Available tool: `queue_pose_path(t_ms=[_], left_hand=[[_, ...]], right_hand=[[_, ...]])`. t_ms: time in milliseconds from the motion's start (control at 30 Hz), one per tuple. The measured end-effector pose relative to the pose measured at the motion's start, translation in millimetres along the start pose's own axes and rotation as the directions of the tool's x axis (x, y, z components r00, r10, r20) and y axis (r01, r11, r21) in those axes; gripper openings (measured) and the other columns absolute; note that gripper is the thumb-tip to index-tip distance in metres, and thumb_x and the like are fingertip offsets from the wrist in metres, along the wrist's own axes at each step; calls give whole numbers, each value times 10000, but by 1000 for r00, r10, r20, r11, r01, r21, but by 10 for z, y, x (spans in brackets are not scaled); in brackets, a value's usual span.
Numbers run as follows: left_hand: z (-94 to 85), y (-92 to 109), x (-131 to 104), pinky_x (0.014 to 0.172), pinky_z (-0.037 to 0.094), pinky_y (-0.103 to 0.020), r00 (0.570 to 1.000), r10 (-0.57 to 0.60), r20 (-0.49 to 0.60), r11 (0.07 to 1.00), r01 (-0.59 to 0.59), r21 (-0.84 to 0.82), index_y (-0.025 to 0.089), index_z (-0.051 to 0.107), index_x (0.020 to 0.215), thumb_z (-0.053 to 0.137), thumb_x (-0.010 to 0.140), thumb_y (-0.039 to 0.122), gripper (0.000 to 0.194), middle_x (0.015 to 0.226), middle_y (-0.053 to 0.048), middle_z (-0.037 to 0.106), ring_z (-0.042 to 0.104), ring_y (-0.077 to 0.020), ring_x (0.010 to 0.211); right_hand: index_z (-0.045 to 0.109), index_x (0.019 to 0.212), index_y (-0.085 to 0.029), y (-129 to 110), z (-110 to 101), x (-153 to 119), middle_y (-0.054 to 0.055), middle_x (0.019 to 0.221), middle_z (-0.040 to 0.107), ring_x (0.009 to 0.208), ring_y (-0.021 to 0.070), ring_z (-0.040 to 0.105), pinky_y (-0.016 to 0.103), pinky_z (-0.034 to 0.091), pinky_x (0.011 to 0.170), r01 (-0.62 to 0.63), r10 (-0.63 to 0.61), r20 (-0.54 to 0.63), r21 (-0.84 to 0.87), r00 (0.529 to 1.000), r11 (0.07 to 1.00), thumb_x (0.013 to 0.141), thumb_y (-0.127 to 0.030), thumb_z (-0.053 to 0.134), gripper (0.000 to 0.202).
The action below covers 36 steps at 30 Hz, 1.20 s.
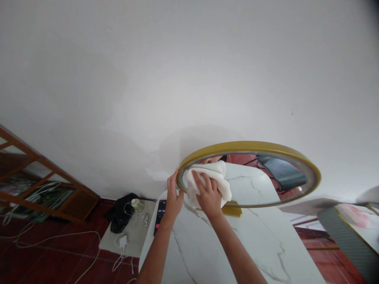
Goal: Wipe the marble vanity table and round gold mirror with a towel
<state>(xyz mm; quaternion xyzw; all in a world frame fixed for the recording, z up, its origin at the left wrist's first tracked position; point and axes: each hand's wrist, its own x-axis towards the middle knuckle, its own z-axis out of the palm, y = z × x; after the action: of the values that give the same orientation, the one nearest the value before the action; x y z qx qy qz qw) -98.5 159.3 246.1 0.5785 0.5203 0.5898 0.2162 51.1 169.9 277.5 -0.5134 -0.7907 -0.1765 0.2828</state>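
Observation:
A round mirror (251, 181) in a gold frame stands on a gold base (232, 210) on the white marbled table (207, 244). My left hand (174, 195) grips the mirror's left edge, thumb in front and fingers around the rim. With my right hand (209, 193) I press a white cloth (223, 185) flat against the left part of the glass. The cloth is bunched, and its edge doubles in the reflection. The glass also reflects the tabletop and a dark seat.
A phone (160, 215) showing a timer lies at the table's left edge. Beyond it, a low stand (137, 236) holds a black bag (120, 213), a small bottle (137, 204) and cables. A wooden cabinet (59, 173) stands left; a grey ribbed cabinet (349, 232) stands right. A wall rises behind the mirror.

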Motion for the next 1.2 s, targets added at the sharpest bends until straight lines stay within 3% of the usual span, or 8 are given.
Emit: queue_pose_path(t_ms=[167,267,467,700,833,967,1100,1200], left_hand=[[-14,-19,-9,1065,329,-429,1000,22,-2,1000,-22,-3,281,256,1416,428,745,45,732,1363,-74,364,320,-222,1311],[-15,-19,-14,1066,328,-422,1000,5,-1,1000,-5,-6,278,265,1412,432,751,48,719,1357,-73,371,324,-217,1308],[24,2,-17,1075,316,-409,1000,-15,-7,1000,14,-20,284,277,1408,437,753,49,714,1390,-64,355,304,-211,1324],[27,41,27,1058,333,-380,980,-196,-35,945,179,-272,268,399,1344,490,745,155,616,1414,-50,376,327,-226,1324],[36,-171,-32,1088,281,-355,936,-329,-123,898,271,-346,268,442,1308,484,703,152,618,1422,-23,398,326,-208,1331],[152,-506,-223,1062,313,-364,847,-513,-137,827,445,-345,239,460,1284,475,652,147,639,1390,-44,439,379,-220,1295],[282,-715,-378,1036,348,-369,848,-530,-17,775,477,-415,245,486,1244,458,598,131,657,1332,-31,507,451,-218,1238],[312,-735,-396,1020,362,-350,848,-529,-17,776,476,-414,260,487,1232,454,578,129,668,1333,-23,506,444,-213,1244]], right_hand=[[334,1404,-350,10,-250,171,59,1272,468,1076,255,451,348,449,864,-166,174,-119,75,978,983,792,-174,528,666],[340,1404,-341,17,-178,132,54,1264,486,1042,243,464,366,425,913,-70,73,-96,40,993,997,793,-159,523,664],[234,1449,-280,36,244,-168,53,1336,495,1087,242,483,380,401,948,190,-185,82,-61,979,980,796,-102,512,731],[140,1466,-265,96,507,-400,51,1436,396,1151,258,480,389,391,972,260,-243,216,-54,946,964,811,-185,567,787],[152,1466,-261,108,497,-422,43,1442,389,1141,260,485,384,399,967,270,-248,229,-68,941,960,811,-187,567,778],[205,1458,-260,154,554,-514,37,1430,406,1124,259,490,389,401,958,278,-250,220,-104,943,955,820,-154,533,725],[294,1433,-231,255,738,-692,47,1367,482,1075,233,513,371,410,941,317,-291,189,-123,938,941,828,-116,487,646],[354,1405,-207,303,869,-794,62,1290,547,1028,215,531,361,420,926,343,-323,175,-96,930,935,831,-118,480,595]])
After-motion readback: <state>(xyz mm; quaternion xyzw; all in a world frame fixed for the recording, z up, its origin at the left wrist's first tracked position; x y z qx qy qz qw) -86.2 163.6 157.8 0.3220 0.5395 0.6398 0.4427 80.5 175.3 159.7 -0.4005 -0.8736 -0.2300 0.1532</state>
